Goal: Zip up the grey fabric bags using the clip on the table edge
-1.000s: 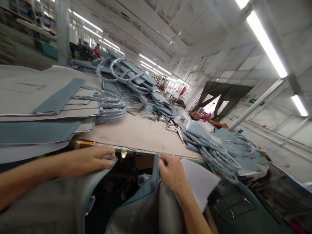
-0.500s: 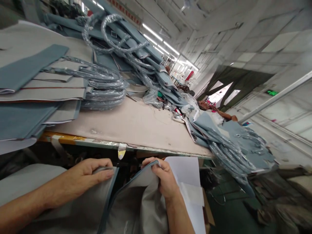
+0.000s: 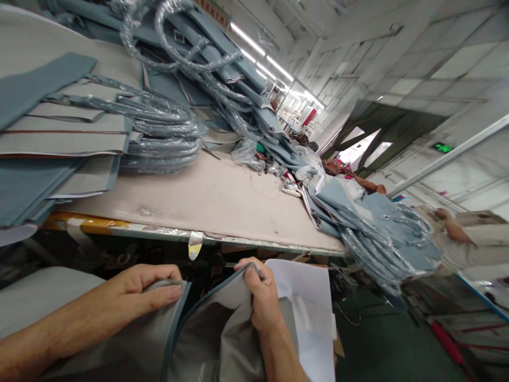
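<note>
In the head view my left hand (image 3: 143,292) pinches the blue-trimmed edge of a grey bag (image 3: 127,345), thumb on top and fingers curled beneath. A short way to the right, my right hand (image 3: 262,292) grips another part of the same blue rim. Between the hands the rim dips into a dark V-shaped opening. Grey lining faces me, creased below my right hand. The lower part of the bag runs out of the frame. Both hands are just in front of the table's near edge.
A pale worktable (image 3: 222,196) lies ahead. Blue bags with plastic-wrapped handles (image 3: 167,132) are stacked at left, and more bags (image 3: 358,223) lie at right. White sheets (image 3: 306,307) stand beside my right wrist. Another person's arm (image 3: 455,228) shows at far right.
The view has shifted slightly, and a person's arm has come into sight at far right. Both my hands keep their grip on the bag's rim, with my right hand a little further left.
</note>
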Tool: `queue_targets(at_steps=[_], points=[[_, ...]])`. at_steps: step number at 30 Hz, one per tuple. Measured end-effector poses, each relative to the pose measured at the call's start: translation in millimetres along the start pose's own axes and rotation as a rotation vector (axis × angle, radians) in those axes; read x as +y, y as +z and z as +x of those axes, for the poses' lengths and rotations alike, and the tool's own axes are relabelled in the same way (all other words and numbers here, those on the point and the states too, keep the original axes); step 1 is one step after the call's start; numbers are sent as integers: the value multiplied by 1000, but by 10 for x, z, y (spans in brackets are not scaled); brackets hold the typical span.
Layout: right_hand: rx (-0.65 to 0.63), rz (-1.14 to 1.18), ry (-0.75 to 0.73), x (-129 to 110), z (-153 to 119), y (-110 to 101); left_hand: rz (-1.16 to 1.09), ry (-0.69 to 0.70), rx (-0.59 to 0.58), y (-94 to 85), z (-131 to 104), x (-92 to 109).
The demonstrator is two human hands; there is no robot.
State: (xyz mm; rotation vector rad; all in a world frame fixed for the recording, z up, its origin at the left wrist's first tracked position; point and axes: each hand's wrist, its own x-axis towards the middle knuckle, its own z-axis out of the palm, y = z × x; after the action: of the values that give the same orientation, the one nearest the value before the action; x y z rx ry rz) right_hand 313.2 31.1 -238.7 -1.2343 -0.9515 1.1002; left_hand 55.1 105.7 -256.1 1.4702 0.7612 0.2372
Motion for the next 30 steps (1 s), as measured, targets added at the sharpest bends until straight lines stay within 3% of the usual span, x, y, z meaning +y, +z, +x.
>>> queue_targets(at_steps=[4, 10, 14, 18, 22, 30], points=[[53, 116, 147, 40, -16, 23, 6, 11, 20, -18, 18, 21], [-267, -168, 153, 34, 54, 55, -1, 2, -1, -103, 41, 45], [-409, -242, 198, -18, 183, 176, 87, 16, 71, -162, 123, 7], [-450, -282, 265, -64, 336, 296, 94, 19, 140, -279, 233, -16], [-485, -293, 306, -51, 475, 336, 57, -20, 128, -397, 280, 16], [-506, -308, 343, 52, 588, 277, 100, -34, 129, -353, 346, -6]])
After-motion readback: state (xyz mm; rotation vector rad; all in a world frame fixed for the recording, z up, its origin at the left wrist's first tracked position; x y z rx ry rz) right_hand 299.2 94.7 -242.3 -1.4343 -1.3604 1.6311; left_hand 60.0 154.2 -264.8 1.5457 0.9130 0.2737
